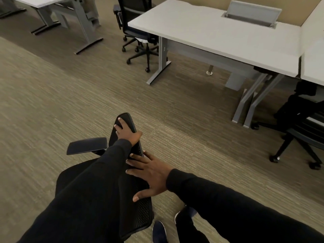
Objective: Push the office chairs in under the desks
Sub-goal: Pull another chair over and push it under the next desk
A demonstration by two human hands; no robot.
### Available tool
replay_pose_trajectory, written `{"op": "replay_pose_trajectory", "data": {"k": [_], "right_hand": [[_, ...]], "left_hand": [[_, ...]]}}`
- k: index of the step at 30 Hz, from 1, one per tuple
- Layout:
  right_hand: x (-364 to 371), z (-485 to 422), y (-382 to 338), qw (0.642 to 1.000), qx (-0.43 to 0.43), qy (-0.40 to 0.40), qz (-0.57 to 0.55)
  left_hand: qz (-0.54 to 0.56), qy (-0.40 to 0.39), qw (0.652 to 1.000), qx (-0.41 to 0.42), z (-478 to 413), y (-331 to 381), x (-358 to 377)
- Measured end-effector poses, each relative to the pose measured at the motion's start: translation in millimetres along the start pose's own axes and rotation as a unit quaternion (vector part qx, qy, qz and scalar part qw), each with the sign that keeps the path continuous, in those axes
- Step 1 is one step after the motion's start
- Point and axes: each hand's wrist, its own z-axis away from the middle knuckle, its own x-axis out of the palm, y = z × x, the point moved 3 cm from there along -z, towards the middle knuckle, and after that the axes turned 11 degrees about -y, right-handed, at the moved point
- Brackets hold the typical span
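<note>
A black office chair (138, 204) stands right below me on the carpet, out in the open and well short of the desks. My left hand (127, 131) grips the top edge of its backrest near the far end. My right hand (149, 176) lies on the mesh back with fingers spread, pressing flat. One armrest (87, 145) sticks out to the left. The white desk (210, 34) stands ahead at the upper right.
A second black chair (136, 27) sits at the desk's far left end. A third black chair (301, 123) stands at the right under the neighbouring desk (313, 67). Another desk (43, 0) is at the top left. Grey desk legs (159, 67) reach onto the carpet. My shoes (158, 232) are behind the chair.
</note>
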Motion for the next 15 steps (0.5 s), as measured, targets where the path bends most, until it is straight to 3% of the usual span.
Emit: {"op": "replay_pose_trajectory", "data": {"k": [15], "right_hand": [[1.6,38.5,129.0,0.997,0.01,0.076,-0.033]], "left_hand": [[-0.06,-0.049,0.997,0.013,-62.9,105.6,49.5]]}}
